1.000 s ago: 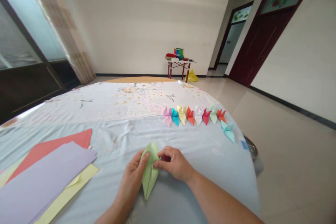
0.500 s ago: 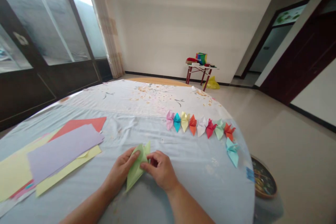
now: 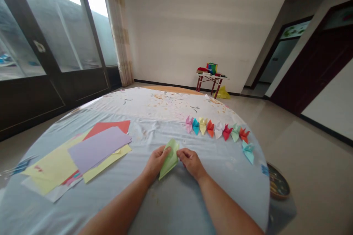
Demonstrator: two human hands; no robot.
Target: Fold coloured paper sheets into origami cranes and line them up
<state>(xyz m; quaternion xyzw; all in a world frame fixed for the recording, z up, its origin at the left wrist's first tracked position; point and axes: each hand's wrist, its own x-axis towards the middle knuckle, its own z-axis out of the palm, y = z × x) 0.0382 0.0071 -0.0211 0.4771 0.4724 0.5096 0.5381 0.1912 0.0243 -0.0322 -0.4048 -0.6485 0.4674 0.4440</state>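
Note:
A light green folded sheet of paper point(image 3: 170, 161), kite-like in outline, is held slightly tilted above the table. Thumb on its front face, my left hand point(image 3: 154, 162) grips it from the left with the other fingers behind. My right hand point(image 3: 192, 162) is closed in a pinch at the paper's right edge; the fingertips meet that edge, and the small fold between them is hard to see. To the right, several folded paper cranes stand in a curved row, among them an orange crane point(image 3: 210, 128) and a light blue crane point(image 3: 248, 151) nearest me.
Loose coloured sheets lie at the left, with a purple sheet point(image 3: 99, 148) on top and a red sheet point(image 3: 110, 127) behind. A pale blue cloth point(image 3: 149, 205) covers the round table. Beyond it stands a small side table point(image 3: 211, 77); a round basket point(image 3: 278, 181) sits low at right.
My view has turned left, so everything sits farther right. My right thumb has left the paper's face, and that hand now pinches at the right edge. My left hand keeps its hold.

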